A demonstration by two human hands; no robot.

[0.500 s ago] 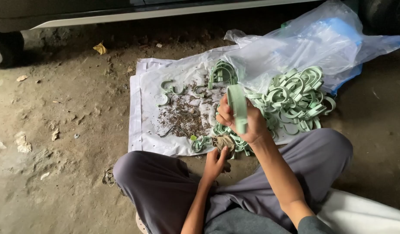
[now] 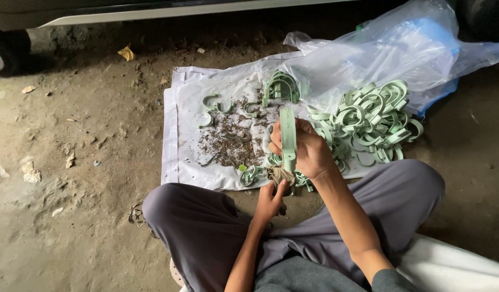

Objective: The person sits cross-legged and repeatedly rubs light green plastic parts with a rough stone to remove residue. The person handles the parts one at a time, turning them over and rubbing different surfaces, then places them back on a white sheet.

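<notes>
My right hand [image 2: 306, 148] grips a pale green plastic pipe clamp [image 2: 288, 135], held edge-on and upright above my lap. Just below it, my left hand [image 2: 271, 203] pinches a small brownish wad [image 2: 281, 174] against the clamp's lower end. A heap of the same green clamps [image 2: 371, 121] lies to the right on a white sheet [image 2: 184, 140]. A few single clamps [image 2: 217, 105] and a nested group of clamps [image 2: 282, 86] rest farther back on the sheet, beside a patch of dark brown debris [image 2: 230, 143].
A clear and blue plastic bag [image 2: 390, 48] lies at the back right. A vehicle's sill and tyre [image 2: 6, 51] run along the top edge. I sit cross-legged in grey trousers [image 2: 201, 227] on a dirty concrete floor [image 2: 71, 162] with scattered leaves.
The clamp in my right hand has turned slightly, from tilted to more upright. My left hand stays at its lower end.
</notes>
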